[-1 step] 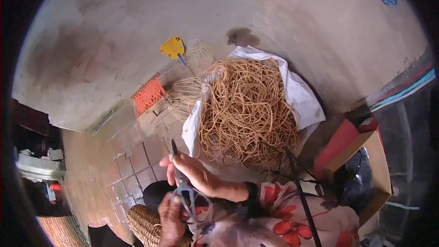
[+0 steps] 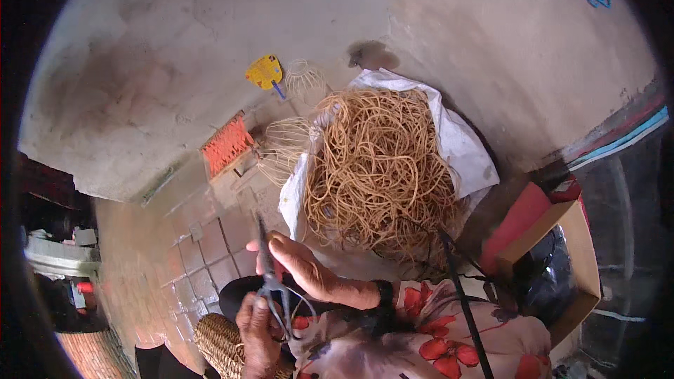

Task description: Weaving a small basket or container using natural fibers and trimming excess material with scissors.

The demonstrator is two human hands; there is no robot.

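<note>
My left hand (image 2: 257, 330) grips a pair of metal scissors (image 2: 269, 281) by its looped handles, the blades pointing away from me. The blades are closed together and slightly blurred. My right hand (image 2: 312, 275), with a dark band at the wrist, reaches in from the right beside the blades. Its thumb and fingers are apart, and the blades pass in front of its palm. Whether they touch the palm I cannot tell. Ahead of my hands lies a big tangled heap of tan cord (image 2: 382, 168) on a white sack (image 2: 467, 151).
Left of the heap are wire frames (image 2: 284, 147), a low stool with an orange woven seat (image 2: 228, 146) and a yellow fan (image 2: 265, 72). A woven straw piece (image 2: 219, 340) sits beside my left hand. A cardboard box (image 2: 586, 253) with black plastic and a black rod (image 2: 467, 309) are at right.
The scissors have shifted slightly toward me and to the left, and now stand more upright. My right hand has hardly moved.
</note>
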